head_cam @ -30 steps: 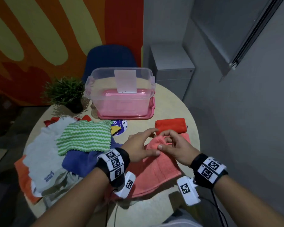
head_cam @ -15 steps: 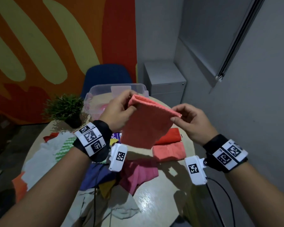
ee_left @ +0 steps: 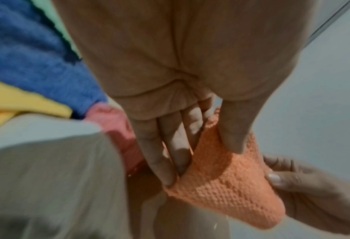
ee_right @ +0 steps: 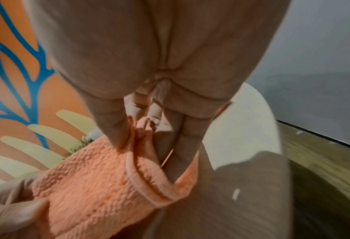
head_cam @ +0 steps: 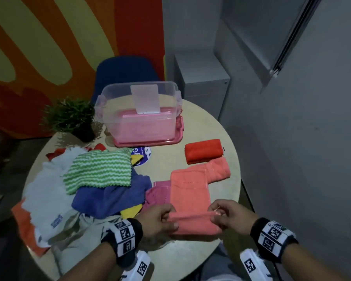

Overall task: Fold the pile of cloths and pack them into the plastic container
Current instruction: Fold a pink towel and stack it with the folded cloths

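Fingers of your left hand and right hand are clamped on the near edge of the coral cloth, 1 corner each, the rest lying flat on the worktop. Beyond it sit 2 folded cloths. Left lies the unfolded pile; the plastic container stands at the far side.

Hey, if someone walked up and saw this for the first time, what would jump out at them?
First, the two hands at the table's near edge: the left hand and right hand pinch the near end of a salmon cloth spread on the table. To the left lies a jumbled pile topped by a green striped cloth. Behind stands a clear plastic container.
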`<action>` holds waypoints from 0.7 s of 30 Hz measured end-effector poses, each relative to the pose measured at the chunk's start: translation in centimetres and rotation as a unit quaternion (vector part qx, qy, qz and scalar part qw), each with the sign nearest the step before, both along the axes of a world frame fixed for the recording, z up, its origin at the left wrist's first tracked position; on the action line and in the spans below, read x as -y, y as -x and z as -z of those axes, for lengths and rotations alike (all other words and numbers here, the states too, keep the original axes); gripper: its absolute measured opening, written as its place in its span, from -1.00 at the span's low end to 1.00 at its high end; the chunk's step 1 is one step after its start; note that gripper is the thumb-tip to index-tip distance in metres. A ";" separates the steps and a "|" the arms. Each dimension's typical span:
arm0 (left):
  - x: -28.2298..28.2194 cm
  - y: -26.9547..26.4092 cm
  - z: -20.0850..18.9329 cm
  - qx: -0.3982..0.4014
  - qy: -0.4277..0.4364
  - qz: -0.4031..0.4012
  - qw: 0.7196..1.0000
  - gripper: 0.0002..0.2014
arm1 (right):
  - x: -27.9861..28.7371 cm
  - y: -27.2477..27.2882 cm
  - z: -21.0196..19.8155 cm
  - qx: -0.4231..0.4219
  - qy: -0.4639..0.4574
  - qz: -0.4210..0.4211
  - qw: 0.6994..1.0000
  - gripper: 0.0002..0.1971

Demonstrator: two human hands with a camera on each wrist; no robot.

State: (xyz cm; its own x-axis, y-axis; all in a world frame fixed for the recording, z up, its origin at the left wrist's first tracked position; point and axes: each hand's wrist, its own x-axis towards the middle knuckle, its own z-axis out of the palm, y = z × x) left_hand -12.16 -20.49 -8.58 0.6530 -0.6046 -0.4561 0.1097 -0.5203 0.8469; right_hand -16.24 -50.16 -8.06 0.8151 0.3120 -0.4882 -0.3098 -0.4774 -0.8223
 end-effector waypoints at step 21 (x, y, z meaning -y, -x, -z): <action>3.1 -5.8 2.7 0.113 -0.122 -0.086 0.982 -0.74 | 1.3 -5.4 0.9 -0.003 0.079 0.032 0.996 -0.51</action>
